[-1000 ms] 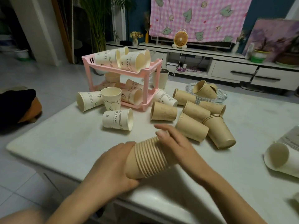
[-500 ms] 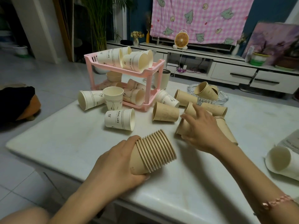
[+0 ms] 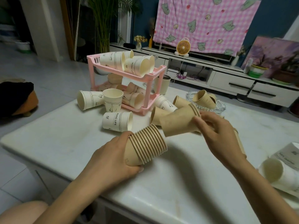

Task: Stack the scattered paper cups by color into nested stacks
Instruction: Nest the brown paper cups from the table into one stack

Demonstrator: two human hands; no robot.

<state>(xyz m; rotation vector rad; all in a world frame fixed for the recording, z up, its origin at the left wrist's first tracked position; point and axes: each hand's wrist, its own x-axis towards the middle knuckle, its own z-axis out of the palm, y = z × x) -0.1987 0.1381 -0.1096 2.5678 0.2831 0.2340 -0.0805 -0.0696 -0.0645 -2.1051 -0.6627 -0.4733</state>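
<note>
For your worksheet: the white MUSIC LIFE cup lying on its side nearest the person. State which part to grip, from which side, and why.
Likely best: grip the white cup across its mid-wall from above, thumb on the near side, fingers on the far. It lies on its side, mouth facing right, so the curved wall is free on top.

The brown cups point(image 3: 146, 143) were matt kraft paper. At 11 o'clock the white cups point(image 3: 117, 122) were smooth printed paper, the rack point(image 3: 151, 75) glossy plastic. The worktop point(image 3: 56, 143) looked polished stone; the dish point(image 3: 220, 106) at 1 o'clock, clear glass.
</note>
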